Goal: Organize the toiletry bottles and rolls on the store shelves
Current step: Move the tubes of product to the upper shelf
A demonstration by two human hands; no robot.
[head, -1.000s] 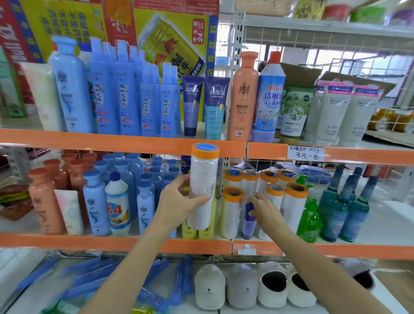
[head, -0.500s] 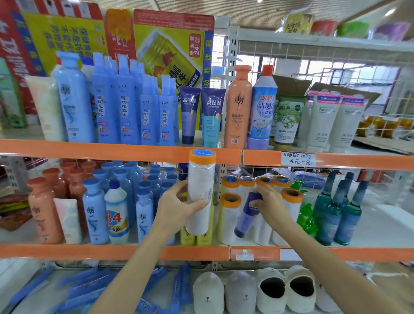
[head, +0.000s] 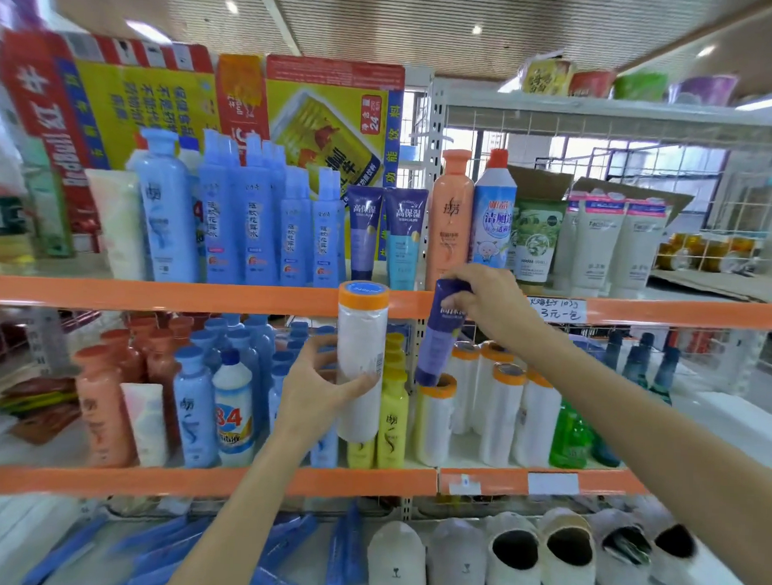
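My left hand (head: 314,393) grips a tall white roll with an orange cap (head: 359,349), held upright in front of the middle shelf. My right hand (head: 493,304) holds a dark purple tube (head: 440,340) by its upper end, lifted above the group of white orange-capped rolls (head: 499,401) on the middle shelf. Two similar purple and blue tubes (head: 385,234) stand on the upper shelf just above. Yellow bottles (head: 391,422) stand behind the held roll.
Orange-edged shelves (head: 151,295) carry blue bottles (head: 253,222), orange bottles (head: 451,215), white tubes (head: 615,241) and green bottles (head: 569,436). Slippers (head: 513,563) line the bottom shelf. A white upright post (head: 433,116) divides the shelf bays.
My right hand has pulled the purple tube out from among the rolls and raised it to the level of the upper shelf edge. My left hand keeps holding the roll in place.
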